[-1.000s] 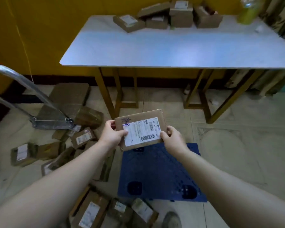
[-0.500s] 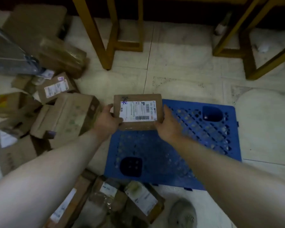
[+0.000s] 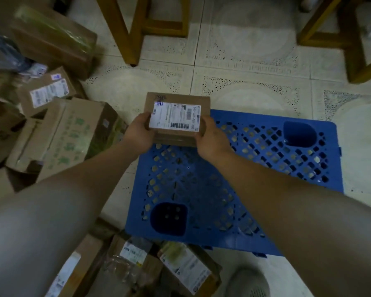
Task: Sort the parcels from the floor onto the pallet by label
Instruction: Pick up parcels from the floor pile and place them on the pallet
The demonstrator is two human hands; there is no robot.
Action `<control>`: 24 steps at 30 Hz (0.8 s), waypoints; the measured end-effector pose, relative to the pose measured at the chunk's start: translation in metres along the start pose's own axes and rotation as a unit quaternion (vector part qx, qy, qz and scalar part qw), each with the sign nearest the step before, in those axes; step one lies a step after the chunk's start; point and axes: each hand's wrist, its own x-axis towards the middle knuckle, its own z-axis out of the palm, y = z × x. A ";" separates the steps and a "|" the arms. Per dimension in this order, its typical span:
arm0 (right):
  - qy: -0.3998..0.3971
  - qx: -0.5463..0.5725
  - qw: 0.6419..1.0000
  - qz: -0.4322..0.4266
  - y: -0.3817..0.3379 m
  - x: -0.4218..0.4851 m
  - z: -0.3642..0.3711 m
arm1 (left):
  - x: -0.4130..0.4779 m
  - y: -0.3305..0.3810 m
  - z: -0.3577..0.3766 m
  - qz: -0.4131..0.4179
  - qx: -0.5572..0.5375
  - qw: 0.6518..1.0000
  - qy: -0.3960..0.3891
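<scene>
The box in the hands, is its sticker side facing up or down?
Up. The white label with its barcode shows on top of the parcel; the left hand and right hand hold its sides.

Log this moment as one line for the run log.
parcel: label up, at pallet far-left corner | left hand: grips its left edge | right hand: grips its right edge | step: placing, not released

Parcel (image 3: 177, 116) at ctr: brown cardboard, white label w/ black barcodes, blue pen marks at label's top-left corner. Pallet (image 3: 272, 159) lower right: bright blue, diamond lattice of holes. Floor tiles (image 3: 244, 82): cream w/ dark speckled arcs. Table legs (image 3: 124, 33) at top: yellow-brown. Big box (image 3: 73, 133) at left: brown w/ green print. Shoe (image 3: 247, 282) btm right: grey.
</scene>
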 end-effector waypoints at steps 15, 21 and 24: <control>-0.216 -0.116 0.965 0.090 -0.219 -0.238 -0.143 | -0.239 0.086 -0.267 -0.104 0.129 0.974 -0.154; -0.196 -0.106 0.972 0.072 -0.320 -0.344 -0.181 | -0.338 0.130 -0.372 -0.055 0.129 0.976 -0.168; -0.184 -0.136 0.972 0.057 -0.350 -0.367 -0.198 | -0.371 0.146 -0.401 -0.045 0.115 0.983 -0.133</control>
